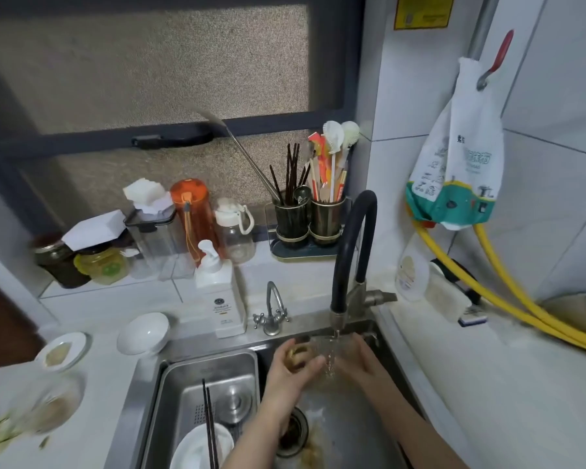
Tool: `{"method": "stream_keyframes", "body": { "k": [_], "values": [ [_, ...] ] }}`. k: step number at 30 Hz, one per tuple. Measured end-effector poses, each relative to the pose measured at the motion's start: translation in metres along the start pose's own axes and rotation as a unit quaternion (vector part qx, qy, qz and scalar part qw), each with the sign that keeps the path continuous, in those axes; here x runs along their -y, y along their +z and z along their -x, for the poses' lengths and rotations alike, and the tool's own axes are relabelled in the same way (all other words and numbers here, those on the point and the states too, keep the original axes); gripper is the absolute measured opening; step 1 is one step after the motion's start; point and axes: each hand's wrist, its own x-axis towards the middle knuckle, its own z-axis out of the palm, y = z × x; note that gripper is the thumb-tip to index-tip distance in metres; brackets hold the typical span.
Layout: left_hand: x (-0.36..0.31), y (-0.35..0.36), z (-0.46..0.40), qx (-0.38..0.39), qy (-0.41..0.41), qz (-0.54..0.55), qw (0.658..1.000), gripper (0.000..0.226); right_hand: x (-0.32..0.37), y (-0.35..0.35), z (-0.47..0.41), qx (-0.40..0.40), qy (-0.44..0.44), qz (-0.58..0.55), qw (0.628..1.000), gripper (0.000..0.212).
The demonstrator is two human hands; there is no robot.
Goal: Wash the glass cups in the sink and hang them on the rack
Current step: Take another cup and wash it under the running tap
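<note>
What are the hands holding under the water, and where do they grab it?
A glass cup under the running tap. The right hand grips its side; the left hand curls round its other end, with something yellowish there, too blurred to name.

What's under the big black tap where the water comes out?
Under the black tap, water falls on a clear glass cup that the left hand and right hand hold over the sink. The hands cover much of the cup.
</note>
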Motion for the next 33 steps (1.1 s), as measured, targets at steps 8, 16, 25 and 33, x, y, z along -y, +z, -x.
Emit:
{"method": "stream_keyframes", "body": {
  "k": [8, 16, 25, 33],
  "values": [
    [-0.004, 0.015, -0.002, -0.037, 0.021, -0.071, 0.997, 0.098, -0.003, 0.014, -0.017, -0.041, 0.118, -0.050, 0.991, 0.035],
    [-0.013, 0.040, -0.007, -0.011, 0.098, -0.178, 0.979, 0.067, -0.025, 0.012, -0.025, -0.060, 0.245, -0.206, 0.945, 0.036],
    [-0.014, 0.071, -0.033, -0.097, 0.017, -0.413, 0.906, 0.067, -0.031, 0.015, -0.026, -0.041, 0.223, -0.381, 0.896, 0.042],
    [-0.015, 0.028, -0.042, -0.094, 0.008, -0.174, 0.980, 0.049, -0.015, 0.023, -0.028, -0.014, 0.192, -0.275, 0.942, 0.033]
  ]
}}
